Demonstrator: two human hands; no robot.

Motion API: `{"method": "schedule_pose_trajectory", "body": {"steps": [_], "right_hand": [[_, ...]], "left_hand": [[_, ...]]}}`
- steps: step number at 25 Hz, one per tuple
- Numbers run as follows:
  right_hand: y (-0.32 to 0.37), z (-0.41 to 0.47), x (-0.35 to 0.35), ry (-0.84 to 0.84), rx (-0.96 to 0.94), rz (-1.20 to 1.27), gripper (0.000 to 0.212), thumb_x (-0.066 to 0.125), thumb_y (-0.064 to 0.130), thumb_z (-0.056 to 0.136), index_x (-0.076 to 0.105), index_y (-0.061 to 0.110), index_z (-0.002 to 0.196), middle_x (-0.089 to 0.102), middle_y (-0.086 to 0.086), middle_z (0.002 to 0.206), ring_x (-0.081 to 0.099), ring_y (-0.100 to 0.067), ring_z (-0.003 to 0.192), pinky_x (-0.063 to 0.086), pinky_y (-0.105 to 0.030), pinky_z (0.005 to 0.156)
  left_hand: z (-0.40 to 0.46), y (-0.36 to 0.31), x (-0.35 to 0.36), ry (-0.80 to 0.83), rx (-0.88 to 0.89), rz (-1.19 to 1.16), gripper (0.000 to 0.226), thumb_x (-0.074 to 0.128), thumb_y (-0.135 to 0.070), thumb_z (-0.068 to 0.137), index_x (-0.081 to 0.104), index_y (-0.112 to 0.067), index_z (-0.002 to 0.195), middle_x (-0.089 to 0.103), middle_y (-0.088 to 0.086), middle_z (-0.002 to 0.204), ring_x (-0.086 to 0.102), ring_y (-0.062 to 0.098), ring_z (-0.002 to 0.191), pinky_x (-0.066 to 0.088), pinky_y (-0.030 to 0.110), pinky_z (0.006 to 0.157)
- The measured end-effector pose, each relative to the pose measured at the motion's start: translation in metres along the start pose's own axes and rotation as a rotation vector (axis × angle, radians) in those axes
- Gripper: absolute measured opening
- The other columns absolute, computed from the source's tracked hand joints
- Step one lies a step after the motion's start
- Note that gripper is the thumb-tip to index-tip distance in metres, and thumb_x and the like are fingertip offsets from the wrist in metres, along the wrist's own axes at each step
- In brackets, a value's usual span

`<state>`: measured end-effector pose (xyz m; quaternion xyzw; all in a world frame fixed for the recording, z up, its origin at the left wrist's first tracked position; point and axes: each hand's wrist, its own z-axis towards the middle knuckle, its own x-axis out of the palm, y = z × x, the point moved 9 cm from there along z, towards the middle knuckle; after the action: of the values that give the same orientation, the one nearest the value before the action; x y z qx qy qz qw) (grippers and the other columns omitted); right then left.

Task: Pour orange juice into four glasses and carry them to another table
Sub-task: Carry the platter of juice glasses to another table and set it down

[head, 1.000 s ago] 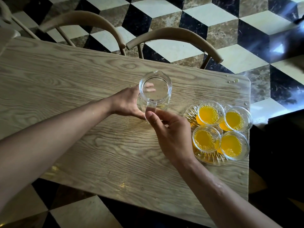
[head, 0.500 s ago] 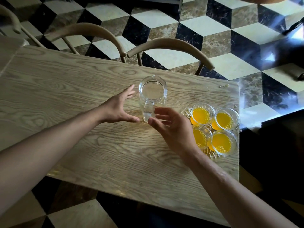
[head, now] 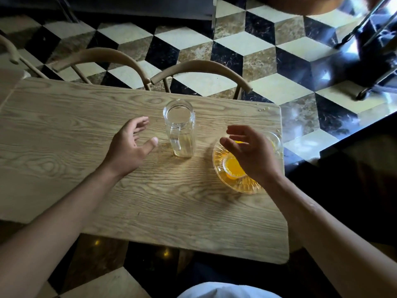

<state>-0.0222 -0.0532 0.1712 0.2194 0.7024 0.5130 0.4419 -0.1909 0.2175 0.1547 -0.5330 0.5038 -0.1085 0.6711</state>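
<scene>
Across the lower half of the view runs a pale wooden table, its grain bold and its far right corner dotted with a few spilt drops. Beyond it lies a floor of black, cream and brown marble tiles laid as tumbling cubes, with two bentwood chairs tucked against the far edge and a dark metal frame at upper right.

On the table's right end sits a cut-glass tray, close to the edge, carrying the glasses of orange juice (only two can be made out; the rest are hidden behind the hand). An emptied glass jug stands upright at the middle, handle toward the person.

Each hand is empty. The left hand hovers just left of the jug, fingers loosely spread, touching nothing. The right hand hangs over the tray with fingers relaxed and parted, gripping nothing.

Pouring looks finished, so lifting the tray is likely next. The risk: the tray sits near the table's edge and the glasses stand crowded, so an uneven one-sided lift could tip them together and slop juice. Wet glass may also slip.
</scene>
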Motion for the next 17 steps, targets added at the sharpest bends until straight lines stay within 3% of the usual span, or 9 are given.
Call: {"method": "schedule_pose_trajectory", "body": {"steps": [5, 9, 13, 17], "right_hand": [[-0.017, -0.011, -0.06, -0.096, 0.015, -0.011, 0.035, 0.078, 0.033, 0.088, 0.07, 0.019, 0.119, 0.074, 0.007, 0.111, 0.07, -0.003, 0.104, 0.061, -0.036, 0.088], [-0.037, -0.023, -0.096, -0.136, 0.032, -0.004, 0.035, 0.079, 0.031, 0.087, 0.071, 0.016, 0.118, 0.074, 0.002, 0.11, 0.071, -0.006, 0.101, 0.061, -0.038, 0.087], [-0.056, -0.037, -0.128, -0.143, 0.032, 0.014, 0.035, 0.079, 0.033, 0.087, 0.07, 0.018, 0.118, 0.074, 0.001, 0.111, 0.071, -0.011, 0.103, 0.061, -0.044, 0.087], [-0.07, -0.045, -0.153, -0.145, 0.026, -0.015, 0.038, 0.077, 0.033, 0.089, 0.069, 0.014, 0.121, 0.073, 0.0, 0.114, 0.07, -0.013, 0.105, 0.061, -0.037, 0.087]], "left_hand": [[-0.044, -0.049, 0.009, -0.252, 0.111, -0.086, 0.054, 0.069, -0.039, 0.084, 0.06, -0.016, 0.132, 0.063, 0.008, 0.138, 0.06, 0.018, 0.13, 0.051, 0.042, 0.109], [-0.063, -0.078, 0.05, -0.174, 0.117, -0.18, 0.048, 0.072, -0.039, 0.084, 0.059, -0.023, 0.127, 0.067, 0.007, 0.132, 0.064, 0.019, 0.126, 0.053, 0.048, 0.108], [-0.073, -0.104, 0.09, -0.114, 0.096, -0.132, 0.048, 0.07, -0.043, 0.083, 0.059, -0.025, 0.126, 0.067, 0.005, 0.129, 0.065, 0.02, 0.123, 0.054, 0.047, 0.106], [-0.078, -0.116, 0.116, -0.108, 0.072, -0.094, 0.043, 0.072, -0.038, 0.084, 0.061, -0.026, 0.123, 0.068, 0.002, 0.123, 0.067, 0.019, 0.118, 0.056, 0.046, 0.104]]}}
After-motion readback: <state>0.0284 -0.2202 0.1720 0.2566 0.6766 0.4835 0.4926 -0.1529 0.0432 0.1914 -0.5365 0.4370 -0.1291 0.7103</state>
